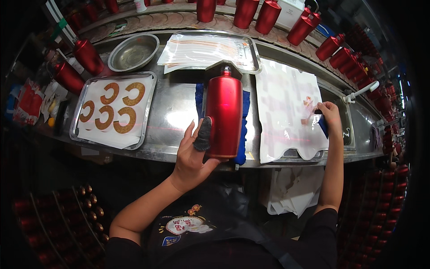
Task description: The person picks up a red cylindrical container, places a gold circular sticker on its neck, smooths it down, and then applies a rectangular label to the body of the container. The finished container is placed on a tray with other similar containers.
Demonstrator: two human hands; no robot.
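Observation:
A glossy red metallic bottle (224,116) lies in the middle with its narrow neck pointing away from me, above a blue cloth (242,139). My left hand (192,157) steadies it, with the thumb at its base and a finger in a black finger cover (203,134) against its left side. Over at the right, my right hand (330,115) is closed on a flat dark blue piece, perhaps a scraper (322,124). That hand is at the right edge of a wet white sheet (280,121), beside a small pinkish decal (308,104) on the sheet.
To the left stand a metal tray (150,107) with gold C-shaped decals (127,119) and a steel bowl (134,54). Behind are a tray of striped sheets (201,49) and a curved conveyor (179,20) carrying red bottles. A white faucet (362,91) reaches over a sink at right.

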